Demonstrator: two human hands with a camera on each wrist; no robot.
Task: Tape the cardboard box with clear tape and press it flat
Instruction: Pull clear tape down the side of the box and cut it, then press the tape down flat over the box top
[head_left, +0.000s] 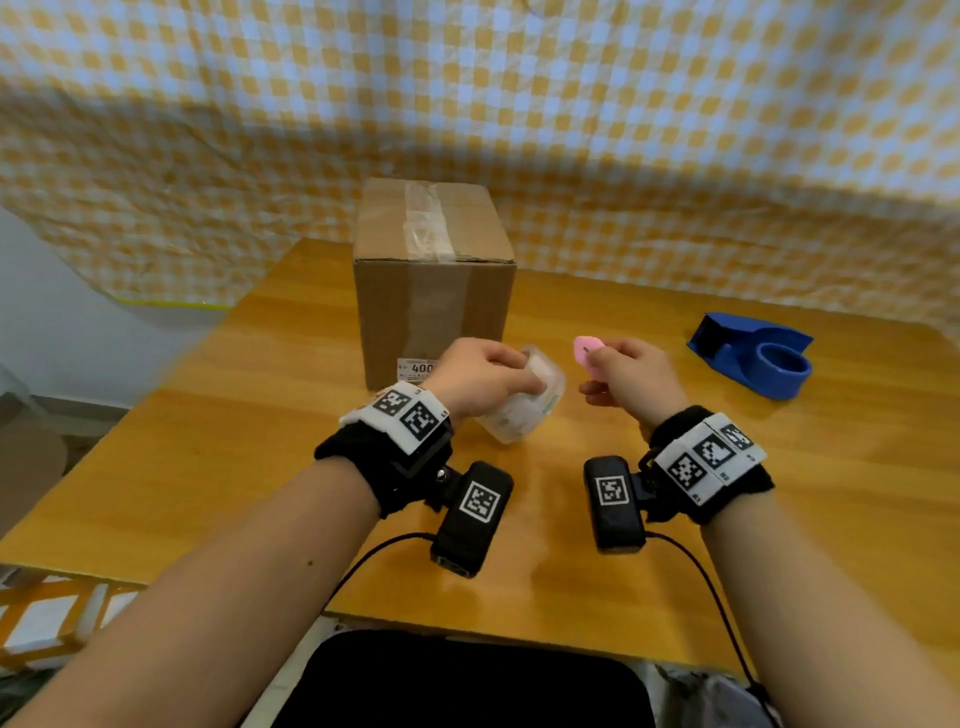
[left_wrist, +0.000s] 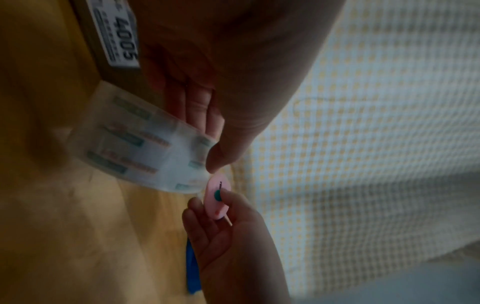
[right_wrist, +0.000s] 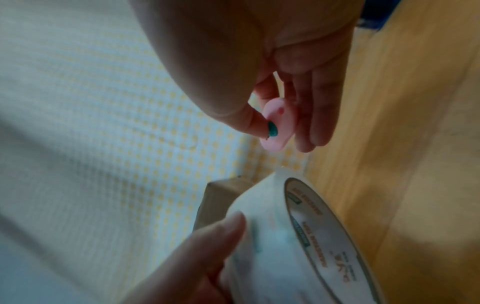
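Observation:
A brown cardboard box (head_left: 434, 291) stands upright at the table's far middle, with a strip of clear tape (head_left: 426, 221) along its top seam. In front of it my left hand (head_left: 480, 376) grips a roll of clear tape (head_left: 524, 402), thumb on its outer face (left_wrist: 145, 152). My right hand (head_left: 626, 376) pinches a small pink cutter (head_left: 589, 353) between thumb and fingers, just right of the roll. The cutter (right_wrist: 279, 125) carries a green button under my thumb. Roll (right_wrist: 298, 236) and cutter lie a short gap apart.
A blue tape dispenser (head_left: 753, 353) sits on the wooden table (head_left: 260, 467) at the right. A yellow-and-white checked cloth (head_left: 675, 130) hangs behind the table. A black seat edge (head_left: 457, 680) shows below the table's front edge.

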